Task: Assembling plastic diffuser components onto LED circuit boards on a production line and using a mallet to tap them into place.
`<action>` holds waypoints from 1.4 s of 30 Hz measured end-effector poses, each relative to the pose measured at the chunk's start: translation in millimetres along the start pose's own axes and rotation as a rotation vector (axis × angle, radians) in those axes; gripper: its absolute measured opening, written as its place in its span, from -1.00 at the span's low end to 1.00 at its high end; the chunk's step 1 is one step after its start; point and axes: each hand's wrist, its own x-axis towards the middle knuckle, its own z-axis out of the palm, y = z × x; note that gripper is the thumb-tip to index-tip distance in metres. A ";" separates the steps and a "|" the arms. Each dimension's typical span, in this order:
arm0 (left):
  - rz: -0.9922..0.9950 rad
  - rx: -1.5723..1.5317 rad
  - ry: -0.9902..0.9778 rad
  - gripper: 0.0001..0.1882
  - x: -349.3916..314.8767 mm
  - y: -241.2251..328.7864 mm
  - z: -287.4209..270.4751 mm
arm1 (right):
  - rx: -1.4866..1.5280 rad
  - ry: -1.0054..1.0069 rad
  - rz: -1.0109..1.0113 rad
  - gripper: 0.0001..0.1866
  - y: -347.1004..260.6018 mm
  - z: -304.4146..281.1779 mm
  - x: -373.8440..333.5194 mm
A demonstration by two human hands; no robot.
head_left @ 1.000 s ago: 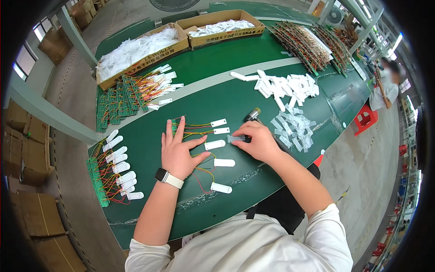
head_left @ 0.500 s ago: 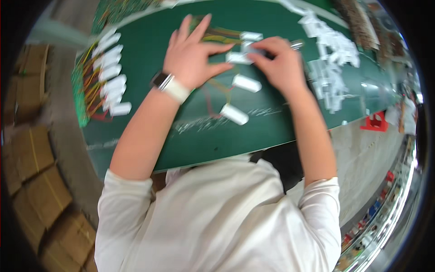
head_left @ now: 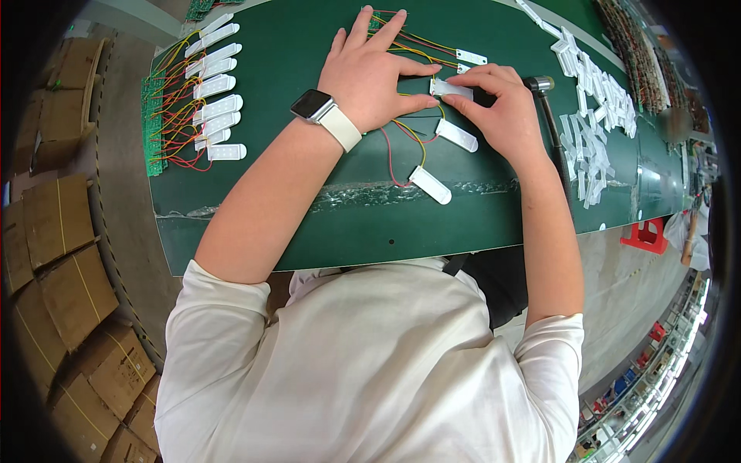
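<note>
My left hand (head_left: 370, 77) lies palm down with its fingers spread over a wired green circuit board (head_left: 377, 21), which it mostly covers. Its thumb and index finger stretch toward a white plastic casing (head_left: 451, 89) on the table. My right hand (head_left: 502, 100) pinches that casing between thumb and fingers. Red and yellow wires run out from under my left hand to several similar white casings. One casing (head_left: 457, 135) lies just nearer than my right fingers, another (head_left: 430, 185) closer to me. A third casing (head_left: 472, 57) sits beyond my right fingertips.
Wired white casings (head_left: 220, 108) line the left side, joined to green boards (head_left: 154, 123). Right of my right forearm lies a hammer-like tool (head_left: 543, 83) with a dark handle. Loose white casings (head_left: 594, 85) and translucent strips (head_left: 587, 158) are heaped at the right of the green table (head_left: 324, 239).
The whole scene has shifted rightward in the view and become sharper. My left hand stays spread over the wires; my right hand remains at the white casing.
</note>
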 end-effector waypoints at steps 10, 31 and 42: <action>-0.008 -0.009 0.013 -0.46 1.2 -0.7 0.0 | 0.085 -0.021 0.049 -0.72 7.2 3.7 1.3; -0.012 0.025 0.064 -0.44 0.1 0.4 5.3 | 0.123 -0.049 0.062 -0.72 7.1 5.0 3.1; -0.014 0.030 0.050 -0.44 3.1 2.1 4.0 | 0.170 -0.028 0.076 -0.73 2.1 5.0 4.1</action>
